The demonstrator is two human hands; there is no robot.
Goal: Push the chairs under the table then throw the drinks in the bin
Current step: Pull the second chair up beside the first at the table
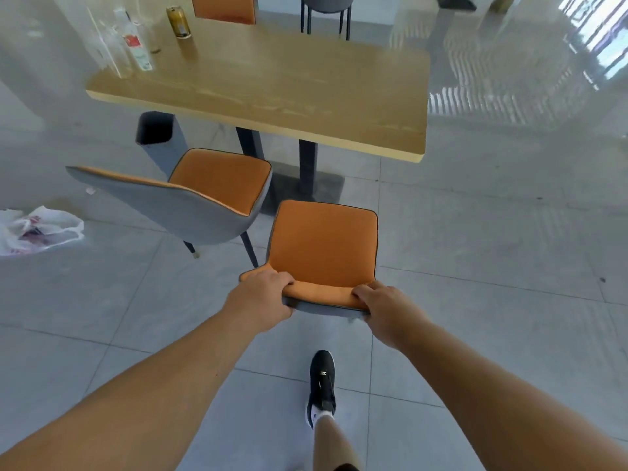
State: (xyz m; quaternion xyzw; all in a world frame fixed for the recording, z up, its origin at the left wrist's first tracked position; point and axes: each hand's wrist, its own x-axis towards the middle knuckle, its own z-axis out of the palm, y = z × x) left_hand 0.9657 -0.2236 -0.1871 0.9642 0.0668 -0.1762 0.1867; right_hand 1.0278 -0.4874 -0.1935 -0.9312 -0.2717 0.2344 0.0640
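Note:
An orange-seated chair [324, 243] with a grey shell stands in front of me, short of the wooden table [272, 96]. My left hand [263, 297] and my right hand [385, 309] both grip the top of its backrest. A second orange chair [217, 178] stands to the left, turned sideways, its seat near the table edge. On the table's far left corner stand a gold can [179, 22] and clear bottles [137, 45]. A dark grey bin [156, 130] sits on the floor under the table's left end.
A white plastic bag [37, 229] lies on the tiled floor at the left. Across the table stand another orange chair [224, 8] and a grey chair [328, 11]. My black shoe [322, 385] is stepping forward behind the chair.

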